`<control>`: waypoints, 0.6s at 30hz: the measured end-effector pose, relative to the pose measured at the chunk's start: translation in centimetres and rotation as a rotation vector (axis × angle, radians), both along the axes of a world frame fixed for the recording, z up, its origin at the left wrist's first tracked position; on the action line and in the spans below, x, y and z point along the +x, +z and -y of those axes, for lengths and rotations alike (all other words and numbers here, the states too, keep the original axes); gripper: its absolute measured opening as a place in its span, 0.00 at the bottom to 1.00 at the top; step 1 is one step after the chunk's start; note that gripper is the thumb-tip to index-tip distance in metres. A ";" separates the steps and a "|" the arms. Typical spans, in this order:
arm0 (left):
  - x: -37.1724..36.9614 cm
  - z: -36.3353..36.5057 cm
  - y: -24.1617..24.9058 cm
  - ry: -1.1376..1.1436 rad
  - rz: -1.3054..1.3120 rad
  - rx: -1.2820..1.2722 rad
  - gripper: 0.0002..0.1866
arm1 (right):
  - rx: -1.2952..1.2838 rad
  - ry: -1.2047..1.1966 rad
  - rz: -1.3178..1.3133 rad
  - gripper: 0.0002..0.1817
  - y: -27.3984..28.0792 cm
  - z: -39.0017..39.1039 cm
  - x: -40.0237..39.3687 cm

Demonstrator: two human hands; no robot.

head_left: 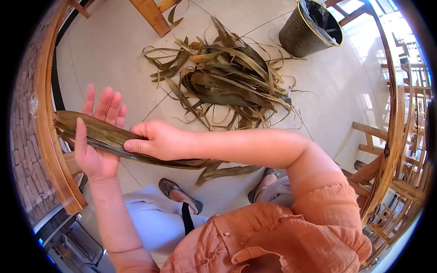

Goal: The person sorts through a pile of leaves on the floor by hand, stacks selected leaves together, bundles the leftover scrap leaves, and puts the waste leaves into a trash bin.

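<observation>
A bundle of long, brownish-green dried leaves (102, 131) stretches across both hands at the left, over my lap. My right hand (157, 139) is closed round the bundle, thumb on top. My left hand (101, 157) is open, its fingers stretched upward; the leaves cross its palm between thumb and fingers. From the right hand, the bundle's narrow end trails toward the middle. Beyond the hands, a loose heap of similar leaves and torn strips (232, 77) lies on the floor. Another few leaves (232, 171) lie between my feet.
A dark patterned bin (296, 36) with a yellow rim and plastic liner stands at the upper right. Wooden table edges (57, 159) run along the left, and wooden chairs (371, 136) stand at the right. A wooden leg (152, 18) reaches down at the top.
</observation>
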State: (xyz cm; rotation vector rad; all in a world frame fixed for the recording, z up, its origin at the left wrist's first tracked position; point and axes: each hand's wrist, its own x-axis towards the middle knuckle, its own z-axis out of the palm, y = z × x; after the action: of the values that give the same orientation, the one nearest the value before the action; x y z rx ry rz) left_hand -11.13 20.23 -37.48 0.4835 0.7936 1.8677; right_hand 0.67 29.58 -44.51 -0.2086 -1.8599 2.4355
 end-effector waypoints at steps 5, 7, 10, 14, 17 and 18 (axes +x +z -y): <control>-0.8 0.7 -0.9 0.120 -0.057 -0.154 0.18 | -0.036 0.065 0.086 0.14 -0.4 -0.1 1.1; -2.3 1.5 -0.4 0.223 -0.118 -0.159 0.17 | 0.197 0.082 0.052 0.13 -2.7 0.1 2.9; -3.2 2.3 0.3 0.371 -0.259 -0.232 0.17 | 0.710 0.102 0.039 0.16 -12.4 -1.4 5.0; -2.7 2.5 0.3 0.382 -0.259 -0.292 0.16 | 1.193 -0.078 0.144 0.11 -17.3 -9.9 7.4; -1.4 1.9 0.2 0.405 -0.255 -0.360 0.15 | 1.527 -0.149 0.479 0.10 -18.5 -15.7 9.2; -1.2 1.8 0.1 0.401 -0.264 -0.370 0.15 | 1.537 -0.116 0.639 0.10 -18.7 -17.5 9.5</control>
State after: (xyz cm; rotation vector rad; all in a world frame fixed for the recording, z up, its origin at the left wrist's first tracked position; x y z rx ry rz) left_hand -12.36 18.47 -37.38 0.3538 1.4696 1.9746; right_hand 10.16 47.08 -63.24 -0.9085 -3.1181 0.3205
